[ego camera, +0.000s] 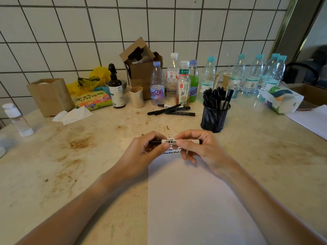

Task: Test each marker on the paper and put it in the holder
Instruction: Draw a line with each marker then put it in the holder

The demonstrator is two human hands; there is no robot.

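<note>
I hold a white-barrelled whiteboard marker (170, 141) level above the top edge of a white paper sheet (191, 200). My left hand (146, 151) grips its black cap end; my right hand (198, 147) pinches the barrel. Black squiggle lines (172, 151) show on the paper just under the marker. A black mesh holder (214, 118), packed with several black markers, stands beyond my right hand. Several loose black markers (172, 110) lie on the table further back.
Along the tiled wall stand many plastic bottles (184, 82), a cardboard box (141, 68), a pump bottle (115, 89), a beige cup (136, 97) and a wooden box (50, 96). A snack bag (281, 100) and more paper (313, 121) lie right. The tabletop (79, 156) is stained.
</note>
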